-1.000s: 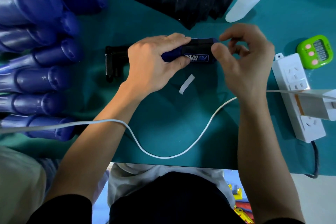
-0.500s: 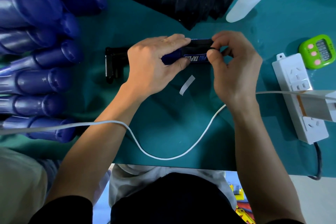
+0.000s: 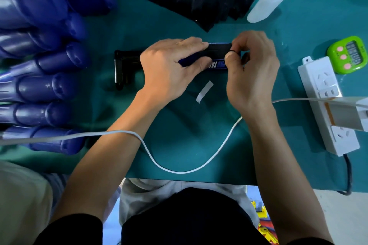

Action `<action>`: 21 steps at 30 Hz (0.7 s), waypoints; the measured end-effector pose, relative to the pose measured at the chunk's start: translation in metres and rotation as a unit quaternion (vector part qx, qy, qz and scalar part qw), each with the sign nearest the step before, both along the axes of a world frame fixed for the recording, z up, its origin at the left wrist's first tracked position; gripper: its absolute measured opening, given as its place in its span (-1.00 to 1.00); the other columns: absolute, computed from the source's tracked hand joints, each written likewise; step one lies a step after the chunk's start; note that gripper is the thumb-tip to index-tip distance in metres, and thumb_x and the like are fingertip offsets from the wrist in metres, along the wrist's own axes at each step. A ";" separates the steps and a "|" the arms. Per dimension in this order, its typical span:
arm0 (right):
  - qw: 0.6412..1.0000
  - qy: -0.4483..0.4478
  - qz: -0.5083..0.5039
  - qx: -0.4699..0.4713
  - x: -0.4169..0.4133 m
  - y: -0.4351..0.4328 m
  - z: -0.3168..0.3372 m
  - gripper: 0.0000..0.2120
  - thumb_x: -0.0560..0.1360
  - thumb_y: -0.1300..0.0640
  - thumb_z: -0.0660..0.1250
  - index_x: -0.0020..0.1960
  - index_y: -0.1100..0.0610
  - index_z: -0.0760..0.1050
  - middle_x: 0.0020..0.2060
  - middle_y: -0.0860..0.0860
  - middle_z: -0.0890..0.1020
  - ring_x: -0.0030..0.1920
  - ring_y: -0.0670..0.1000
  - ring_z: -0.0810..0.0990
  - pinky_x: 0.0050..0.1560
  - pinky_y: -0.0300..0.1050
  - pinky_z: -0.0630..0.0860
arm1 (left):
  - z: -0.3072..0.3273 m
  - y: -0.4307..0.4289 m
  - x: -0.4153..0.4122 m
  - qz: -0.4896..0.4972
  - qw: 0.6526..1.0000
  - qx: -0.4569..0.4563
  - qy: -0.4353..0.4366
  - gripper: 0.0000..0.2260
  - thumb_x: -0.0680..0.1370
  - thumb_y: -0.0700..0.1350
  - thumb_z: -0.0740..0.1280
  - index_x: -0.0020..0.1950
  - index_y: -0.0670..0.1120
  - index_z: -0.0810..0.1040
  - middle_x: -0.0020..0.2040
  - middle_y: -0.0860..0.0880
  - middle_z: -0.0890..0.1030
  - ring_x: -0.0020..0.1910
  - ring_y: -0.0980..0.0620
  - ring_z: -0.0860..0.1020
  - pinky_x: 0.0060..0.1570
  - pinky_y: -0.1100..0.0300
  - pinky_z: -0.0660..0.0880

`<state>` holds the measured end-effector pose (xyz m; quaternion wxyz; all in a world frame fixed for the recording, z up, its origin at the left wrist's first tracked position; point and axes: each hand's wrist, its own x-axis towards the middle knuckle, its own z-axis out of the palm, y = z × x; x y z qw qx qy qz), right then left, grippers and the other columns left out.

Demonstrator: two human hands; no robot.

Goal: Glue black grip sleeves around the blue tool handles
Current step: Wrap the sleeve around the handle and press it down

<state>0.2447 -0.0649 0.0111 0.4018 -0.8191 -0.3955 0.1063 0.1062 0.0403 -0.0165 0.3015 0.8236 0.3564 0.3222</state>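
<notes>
Blue handle [image 3: 188, 61] lies crosswise mid-desk [image 3: 179, 135], nearer the far edge, with its black head [image 3: 125, 67] pointing at the pile of bare handles [image 3: 39, 85] along the left edge. My L hand [image 3: 169, 69] grips it, fingers curled over the top and thumb underneath. My R hand [image 3: 253, 71] pinches the black sleeve [image 3: 219, 50] at the handle's right end, btw thumb and forefinger. The sleeve looks partly wrapped; the printed band [image 3: 218, 65] shows below it. A white strip [image 3: 204, 91], prob. a liner, lies just on the near side.

To do this bit well, I reckon: keep the sleeve edge square w/ the handle end and pull it taut. Roll the handle w/ the L while the R thumb presses down. Smooth outward so nothing wrinkles, and fix any skew before the glue grabs.
</notes>
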 end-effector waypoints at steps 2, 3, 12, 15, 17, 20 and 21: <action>1.000 0.004 0.020 -0.004 0.000 -0.001 0.000 -0.96 0.49 0.35 0.29 -0.10 0.24 0.48 -0.10 -0.01 0.52 -0.06 0.14 0.49 -0.03 -0.07 0.42 | -0.001 -0.001 -0.001 -0.003 1.000 0.015 0.008 -0.75 0.48 0.00 0.59 0.09 -0.09 0.78 0.08 0.00 0.76 0.03 0.01 0.73 0.08 -0.03 0.63; 0.999 0.019 0.029 -0.008 0.001 -0.002 0.000 -0.96 0.50 0.35 0.28 -0.08 0.25 0.47 -0.08 0.01 0.52 -0.05 0.13 0.49 -0.01 -0.04 0.45 | -0.001 -0.001 -0.001 -0.007 1.000 0.020 0.015 -0.74 0.47 0.01 0.59 0.10 -0.09 0.78 0.09 0.01 0.76 0.03 0.01 0.73 0.08 -0.03 0.62; 0.995 0.088 0.008 -0.035 0.002 -0.007 0.003 -0.95 0.51 0.22 0.29 -0.07 0.09 0.46 -0.05 -0.02 0.65 0.00 0.07 0.58 0.08 0.18 0.52 | 0.006 0.010 -0.011 -0.075 0.984 0.049 0.155 -0.42 0.36 0.30 0.51 0.32 0.10 0.67 0.16 0.15 0.72 0.12 0.04 0.67 0.10 0.14 0.41; 0.996 0.083 -0.006 -0.027 -0.002 -0.009 0.002 -0.95 0.49 0.25 0.29 -0.08 0.13 0.47 -0.07 -0.03 0.64 0.01 0.07 0.59 0.04 0.18 0.53 | 0.006 0.008 -0.011 -0.074 0.984 0.055 0.156 -0.48 0.36 0.30 0.51 0.25 0.11 0.68 0.10 0.17 0.73 0.09 0.04 0.66 0.05 0.13 0.40; 0.996 0.088 -0.015 -0.023 -0.006 -0.008 0.002 -0.95 0.50 0.25 0.28 -0.08 0.12 0.46 -0.04 -0.09 0.63 0.02 0.02 0.59 0.04 0.14 0.54 | 0.005 0.008 -0.011 -0.069 0.984 0.054 0.157 -0.49 0.35 0.32 0.51 0.22 0.12 0.68 0.06 0.18 0.73 0.05 0.04 0.65 0.03 0.13 0.39; 0.995 0.097 -0.031 -0.017 -0.010 -0.009 0.004 -0.88 0.52 0.25 0.27 -0.07 0.05 0.42 0.05 -0.15 0.63 0.06 -0.07 0.59 0.08 0.10 0.56 | 0.004 0.008 -0.010 -0.062 0.982 0.059 0.166 -0.49 0.34 0.36 0.47 0.21 0.17 0.66 0.00 0.18 0.71 -0.01 0.06 0.62 -0.03 0.23 0.27; 0.994 0.098 -0.036 -0.016 -0.010 -0.009 0.004 -0.86 0.53 0.25 0.26 -0.08 0.02 0.40 0.06 -0.15 0.63 0.07 -0.08 0.60 0.09 0.10 0.57 | 0.004 0.008 -0.010 -0.059 0.982 0.063 0.169 -0.48 0.34 0.38 0.46 0.21 0.18 0.65 0.00 0.18 0.71 -0.01 0.06 0.61 -0.04 0.25 0.24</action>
